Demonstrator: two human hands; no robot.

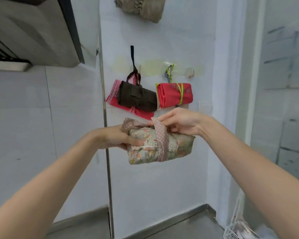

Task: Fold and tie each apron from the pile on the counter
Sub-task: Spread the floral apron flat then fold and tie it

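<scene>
Two tied bundles already hang on the wall hooks: a dark brown apron (pixel 136 97) at about 11 o'clock from the hands and a red apron (pixel 174 95) at about 12 o'clock. A third, the floral apron (pixel 160 149), is folded and wrapped by its dotted strap (pixel 160 135), held up in the air before the wall; the pile itself is not visible, so what remains is unclear. The left hand (pixel 117 137) grips the bundle's left end, thumb pressed on the front. The right hand (pixel 181 121) pinches the strap at the top, seemingly finishing the knot

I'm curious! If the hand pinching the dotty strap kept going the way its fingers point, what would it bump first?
Probably the left hand: the right hand's fingers point left along the floral bundle's top. Depth is unclear.
</scene>
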